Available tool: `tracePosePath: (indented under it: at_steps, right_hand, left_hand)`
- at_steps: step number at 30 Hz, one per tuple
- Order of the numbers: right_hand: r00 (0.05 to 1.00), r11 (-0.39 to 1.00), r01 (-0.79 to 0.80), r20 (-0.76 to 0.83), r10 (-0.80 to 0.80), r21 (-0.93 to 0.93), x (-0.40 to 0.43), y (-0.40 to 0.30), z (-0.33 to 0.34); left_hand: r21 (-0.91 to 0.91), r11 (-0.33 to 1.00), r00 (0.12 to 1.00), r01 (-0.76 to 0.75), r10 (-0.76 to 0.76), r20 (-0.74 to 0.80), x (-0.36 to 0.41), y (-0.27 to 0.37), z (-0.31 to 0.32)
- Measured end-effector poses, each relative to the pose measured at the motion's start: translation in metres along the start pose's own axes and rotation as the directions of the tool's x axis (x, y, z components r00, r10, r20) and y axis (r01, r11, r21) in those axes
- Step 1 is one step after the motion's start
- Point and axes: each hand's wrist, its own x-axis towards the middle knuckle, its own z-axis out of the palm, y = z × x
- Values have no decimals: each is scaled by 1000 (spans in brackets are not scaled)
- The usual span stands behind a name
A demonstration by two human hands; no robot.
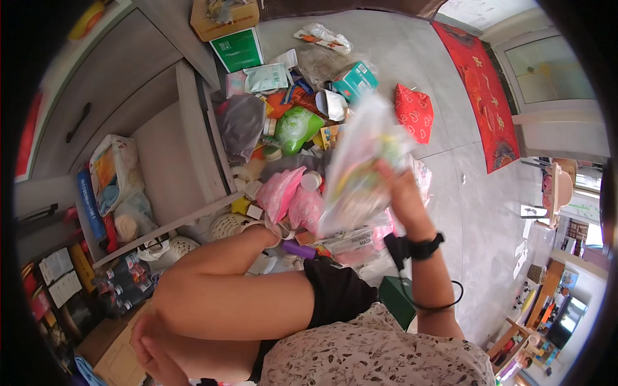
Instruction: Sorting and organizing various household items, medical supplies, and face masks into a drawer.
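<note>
My right hand (pixel 404 193), with a dark band at its wrist, grips a clear plastic bag (pixel 357 169). The bag is blurred; yellow, green and pink contents show through it, but I cannot tell what they are. It is held above a heap of mixed household goods on the floor. Down at the lower left, my left hand (pixel 152 350) lies against my bent knee, its fingers partly hidden. Below the bag sit pink patterned pouches (pixel 285 195), a white-lidded jar (pixel 311 181) and a clear packet of masks (pixel 355 248).
An open drawer (pixel 166 140) at left holds a cloth bag (pixel 116 169) and a blue box (pixel 91 205). The heap includes a green bag (pixel 298 129), a teal box (pixel 356 79) and a grey plastic bag (pixel 241 126). A red heart-patterned bag (pixel 414 113) lies farther right. Bottles (pixel 123 284) stand below the drawer.
</note>
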Motion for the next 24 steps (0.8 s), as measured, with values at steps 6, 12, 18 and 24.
tracePosePath:
  at_steps: [6, 12, 18, 24]
  right_hand:
    - [789, 838, 545, 328, -520, 18, -79, -40, 173]
    - [966, 939, 256, 98, -239, -231, 71, 65, 132]
    - [940, 123, -287, -304, -155, -950, 196, 190, -51]
    - [954, -1, -219, -215, 208, -976, 180, 154, -60]
  left_hand:
    - [-518, 837, 956, -177, 271, 113, -30, 41, 84]
    - [-328, 944, 999, -28, 38, 23, -13, -6, 22]
    - [-275, 961, 973, -12, -53, -226, -15, -30, -6]
    - [-295, 953, 974, 65, -125, -189, -32, -43, 0]
